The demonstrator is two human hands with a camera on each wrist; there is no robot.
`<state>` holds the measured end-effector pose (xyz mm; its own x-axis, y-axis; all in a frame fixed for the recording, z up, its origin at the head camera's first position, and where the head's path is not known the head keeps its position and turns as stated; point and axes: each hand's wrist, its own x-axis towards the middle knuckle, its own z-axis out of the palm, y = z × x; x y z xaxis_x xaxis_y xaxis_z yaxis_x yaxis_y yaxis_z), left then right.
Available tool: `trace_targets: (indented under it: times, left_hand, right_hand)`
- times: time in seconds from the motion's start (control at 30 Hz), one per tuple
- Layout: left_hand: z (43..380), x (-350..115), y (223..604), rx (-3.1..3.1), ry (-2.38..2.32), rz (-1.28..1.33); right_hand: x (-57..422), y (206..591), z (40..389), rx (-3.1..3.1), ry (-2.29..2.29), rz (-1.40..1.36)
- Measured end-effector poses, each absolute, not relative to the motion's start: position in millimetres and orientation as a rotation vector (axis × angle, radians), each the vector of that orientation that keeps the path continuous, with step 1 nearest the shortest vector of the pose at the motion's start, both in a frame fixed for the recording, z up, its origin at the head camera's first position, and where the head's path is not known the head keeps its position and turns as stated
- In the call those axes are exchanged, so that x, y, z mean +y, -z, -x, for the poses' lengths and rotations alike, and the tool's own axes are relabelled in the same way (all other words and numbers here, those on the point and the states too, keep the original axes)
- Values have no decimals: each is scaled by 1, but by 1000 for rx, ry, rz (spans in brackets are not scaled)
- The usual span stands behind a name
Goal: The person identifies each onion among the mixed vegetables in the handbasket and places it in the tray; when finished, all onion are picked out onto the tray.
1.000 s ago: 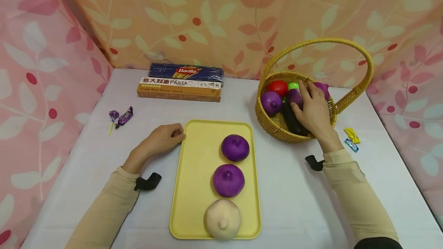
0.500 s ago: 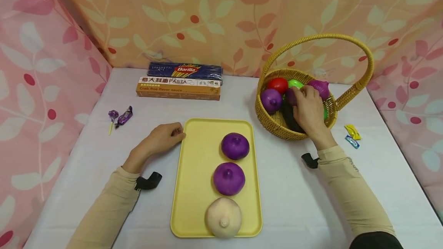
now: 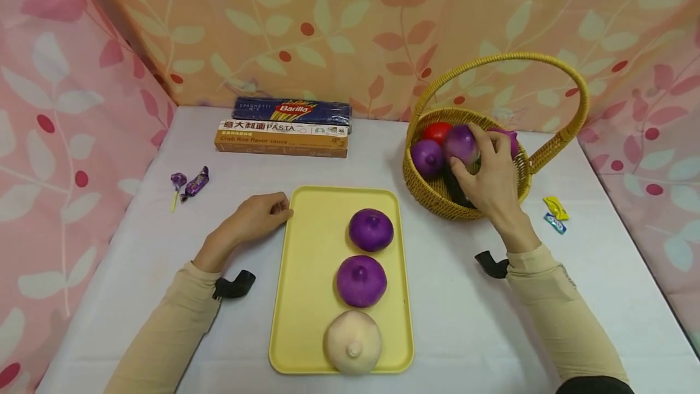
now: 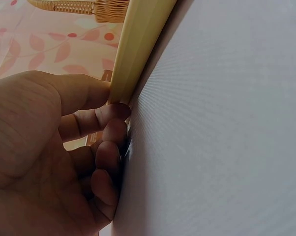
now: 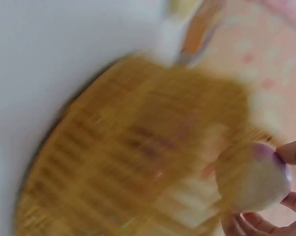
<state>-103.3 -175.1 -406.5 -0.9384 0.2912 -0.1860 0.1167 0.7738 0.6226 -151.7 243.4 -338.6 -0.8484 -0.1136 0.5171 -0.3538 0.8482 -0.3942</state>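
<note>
My right hand (image 3: 492,172) grips a round purple-and-white turnip (image 3: 460,143) between thumb and fingers, over the wicker basket (image 3: 437,207). In the right wrist view the pale lower side of the turnip (image 5: 256,179) shows, with fingers on both sides. My left hand (image 3: 257,219) pinches the left rim of the yellow tray (image 3: 314,248), thumb and index finger at its edge in the left wrist view, other fingers curled near the cloth. On the tray stand two purple onions (image 3: 361,281) and a white onion (image 3: 353,343) in a rough column.
The basket also holds a red tomato (image 3: 437,132), a purple onion (image 3: 427,158) and a dark eggplant (image 3: 456,190), under its tall arched handle (image 3: 503,58). Pasta boxes (image 3: 281,143) lie at the back. Candies lie left (image 3: 195,183) and right (image 3: 556,208).
My right hand reached down among the vegetables and has lifted the turnip up above the others in the basket. My left hand and the tray have stayed in place.
</note>
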Motion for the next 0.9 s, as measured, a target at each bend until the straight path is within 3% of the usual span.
trace_targets:
  times: [0.23,0.53,0.9]
  left_hand:
    - [105,-177,406,2704,-917,-318]
    - [104,-178,409,2702,-926,-333]
    - [104,-176,407,2716,-919,-385]
  right_hand:
    - [184,320,117,-2459,-864,-785]
    - [122,336,86,-2404,-611,-1358]
    - [95,350,79,-2559,-213,-1599]
